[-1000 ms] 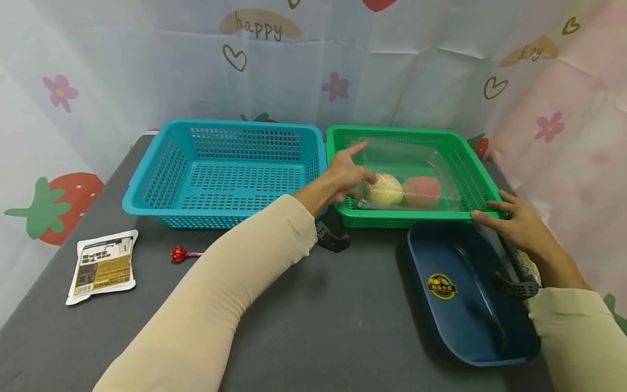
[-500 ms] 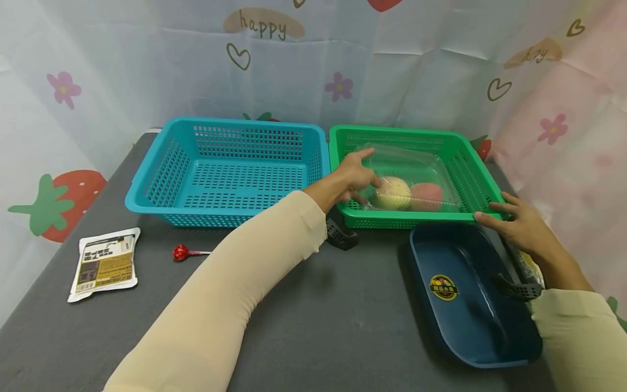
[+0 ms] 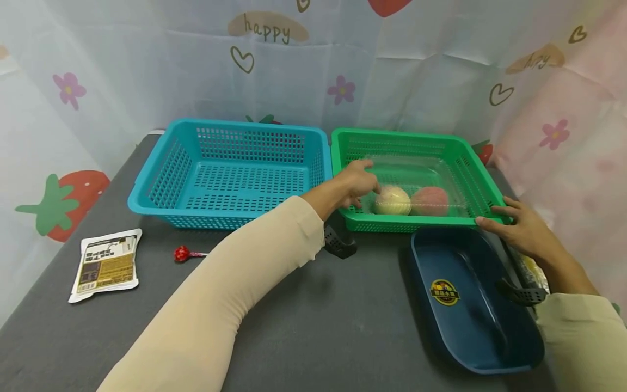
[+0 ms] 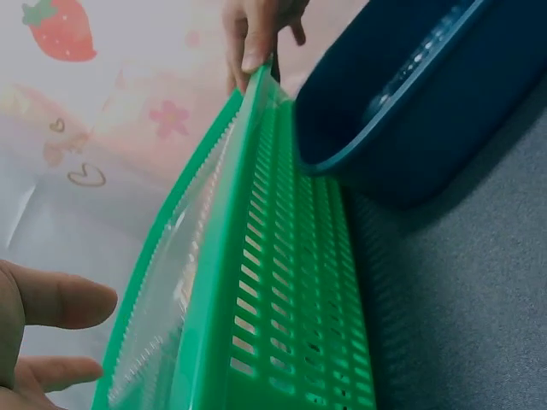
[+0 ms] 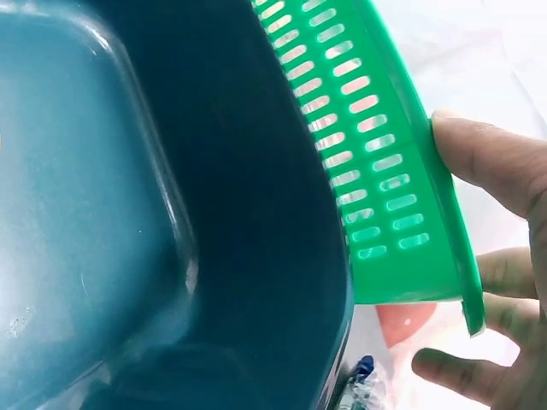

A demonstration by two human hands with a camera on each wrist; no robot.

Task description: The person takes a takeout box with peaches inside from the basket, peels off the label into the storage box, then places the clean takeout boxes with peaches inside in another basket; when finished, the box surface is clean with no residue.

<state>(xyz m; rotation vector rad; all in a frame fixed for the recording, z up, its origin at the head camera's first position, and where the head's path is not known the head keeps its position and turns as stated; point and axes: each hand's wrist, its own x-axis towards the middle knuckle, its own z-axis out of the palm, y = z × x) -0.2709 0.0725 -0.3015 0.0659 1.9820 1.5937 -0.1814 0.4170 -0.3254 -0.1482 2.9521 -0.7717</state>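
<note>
Inside the green basket [image 3: 416, 223] lies a clear plastic container [image 3: 411, 166]. A pale yellow ball [image 3: 393, 201] and a pink ball [image 3: 430, 201] show through its plastic. My left hand [image 3: 356, 184] hovers at the container's left end, thumb and fingers spread apart in the left wrist view. My right hand [image 3: 521, 226] holds the basket's front right corner, its thumb [image 5: 483, 154] on the front rim and fingers round the side. Just in front of the basket stands a dark blue plastic tub [image 3: 470, 310] with a round yellow-and-black sticker, passing partly under my right wrist.
A blue basket [image 3: 230, 211] stands left of the green one. A red lollipop [image 3: 182, 253] and a white-and-gold packet [image 3: 108, 265] lie on the grey table [image 3: 313, 337]. A shiny wrapper [image 3: 535, 272] shows right of the tub. A printed curtain [image 3: 206, 76] hangs behind.
The clear container has sunk lower into the green basket, and my left hand has come down with it, its fingers loosening. My right hand stays at the basket corner.
</note>
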